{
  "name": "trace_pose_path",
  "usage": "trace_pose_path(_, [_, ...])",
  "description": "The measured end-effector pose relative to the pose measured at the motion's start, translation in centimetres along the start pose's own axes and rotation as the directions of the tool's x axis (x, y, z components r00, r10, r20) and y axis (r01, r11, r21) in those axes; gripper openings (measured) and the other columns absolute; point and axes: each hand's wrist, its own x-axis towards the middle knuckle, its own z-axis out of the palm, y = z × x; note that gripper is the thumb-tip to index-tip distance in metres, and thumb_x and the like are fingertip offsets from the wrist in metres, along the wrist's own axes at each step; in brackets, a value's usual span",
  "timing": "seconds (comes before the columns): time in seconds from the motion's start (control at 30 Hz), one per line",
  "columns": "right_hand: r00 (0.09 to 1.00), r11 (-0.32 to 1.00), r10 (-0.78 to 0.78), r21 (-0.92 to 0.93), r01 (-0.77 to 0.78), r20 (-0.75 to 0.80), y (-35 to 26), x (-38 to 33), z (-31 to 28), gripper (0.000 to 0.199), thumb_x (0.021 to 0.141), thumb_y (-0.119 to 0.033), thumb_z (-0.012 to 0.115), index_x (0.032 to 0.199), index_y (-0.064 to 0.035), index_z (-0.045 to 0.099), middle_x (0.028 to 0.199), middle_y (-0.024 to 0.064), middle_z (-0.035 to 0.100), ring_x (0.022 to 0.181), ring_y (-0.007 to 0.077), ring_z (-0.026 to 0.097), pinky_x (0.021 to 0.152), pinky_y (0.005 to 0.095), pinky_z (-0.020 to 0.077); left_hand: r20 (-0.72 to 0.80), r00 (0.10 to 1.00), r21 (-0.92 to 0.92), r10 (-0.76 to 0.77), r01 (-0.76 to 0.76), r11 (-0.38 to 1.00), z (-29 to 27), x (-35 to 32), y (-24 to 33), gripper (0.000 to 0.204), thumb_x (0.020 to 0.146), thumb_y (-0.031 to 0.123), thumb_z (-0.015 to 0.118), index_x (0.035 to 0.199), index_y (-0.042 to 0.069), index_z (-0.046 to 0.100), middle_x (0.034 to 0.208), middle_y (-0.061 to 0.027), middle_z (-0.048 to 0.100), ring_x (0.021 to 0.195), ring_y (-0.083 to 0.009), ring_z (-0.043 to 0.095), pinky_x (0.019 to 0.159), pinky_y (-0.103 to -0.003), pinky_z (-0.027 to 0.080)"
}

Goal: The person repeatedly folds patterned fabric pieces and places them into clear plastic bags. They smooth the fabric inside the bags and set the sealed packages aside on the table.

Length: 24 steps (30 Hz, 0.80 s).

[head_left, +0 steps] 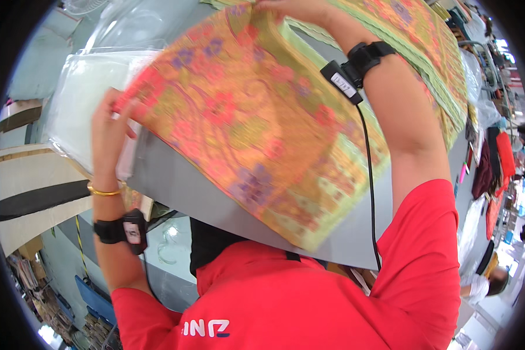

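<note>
A patterned floral cloth [233, 116], orange and pink with purple flowers and a pale green border, stretches between my hands over a grey table [175, 166]. My left hand [114, 114] pinches its left corner. At the top of the view, my right hand [294, 8] is closed on the far edge, with part of the fingers cut off by the frame. The cloth's near corner hangs low by the table's front edge, close to my body. Clear plastic bags [79, 108] lie beside and beyond my left hand.
More folded cloth [431, 52] of similar pattern, with green edges, lies at the far right of the table. A black cable [368, 175] hangs from the device on my right wrist. Another person [487, 284] is at the right rim, near shelves and hanging garments [501, 160].
</note>
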Motion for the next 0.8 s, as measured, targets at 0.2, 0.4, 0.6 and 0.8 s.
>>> trace_pose_path(0.2, [0.956, 0.908, -0.284, -0.343, 0.242, -0.075, -5.7, -13.3, -4.6, 0.014, 0.093, -0.006, 0.069, 0.107, -0.0052, 0.066, 0.091, 0.0021, 0.062, 0.082, 0.0128, 0.06, 0.075, 0.0306, 0.0515, -0.001, 0.876, 0.147, 0.482, -0.477, 0.867, -0.1, -8.2, 5.8, 0.007, 0.093, -0.006, 0.065, 0.098, -0.001, 0.064, 0.102, -0.0121, 0.068, 0.094, -0.0234, 0.069, 0.077, -0.036, 0.058])
trace_pose_path(0.4, [0.943, 0.751, -0.322, -0.583, 0.31, 0.088, -5.5, -28.3, -0.1, 0.022, 0.078, 0.0, 0.074, 0.099, -0.0064, 0.07, 0.095, 0.0053, 0.058, 0.099, 0.0282, 0.059, 0.082, 0.0415, 0.054, 0.357, 0.609, 0.195, 0.709, -0.79, 0.581, 7.8, -19.7, 6.2, 0.009, 0.083, 0.004, 0.066, 0.088, 0.0, 0.059, 0.116, -0.0201, 0.066, 0.107, -0.0388, 0.067, 0.09, -0.044, 0.058])
trace_pose_path(0.6, [0.979, 0.734, -0.14, -0.647, 0.205, 0.151, -4.3, -34.8, 1.3, 0.021, 0.073, -0.003, 0.075, 0.092, -0.0078, 0.067, 0.109, 0.0045, 0.061, 0.108, 0.0291, 0.059, 0.089, 0.0407, 0.055, 0.497, 0.555, 0.217, 0.668, -0.824, 0.523, 10.9, -23.5, 4.0, 0.022, 0.082, 0.015, 0.073, 0.098, 0.002, 0.065, 0.123, -0.0187, 0.063, 0.123, -0.0377, 0.061, 0.099, -0.043, 0.055])
trace_pose_path(0.8, [0.967, 0.762, -0.213, -0.596, 0.252, 0.137, -6.1, -35.9, 1.3, 0.046, 0.071, -0.019, 0.085, 0.11, -0.0089, 0.063, 0.139, 0.0097, 0.06, 0.13, 0.0342, 0.054, 0.112, 0.0452, 0.0449, 0.528, 0.582, 0.229, 0.619, -0.799, 0.556, 10.5, -24.7, 3.3, 0.04, 0.083, 0.018, 0.079, 0.119, 0.005, 0.069, 0.13, -0.017, 0.058, 0.128, -0.0363, 0.056, 0.102, -0.044, 0.053])
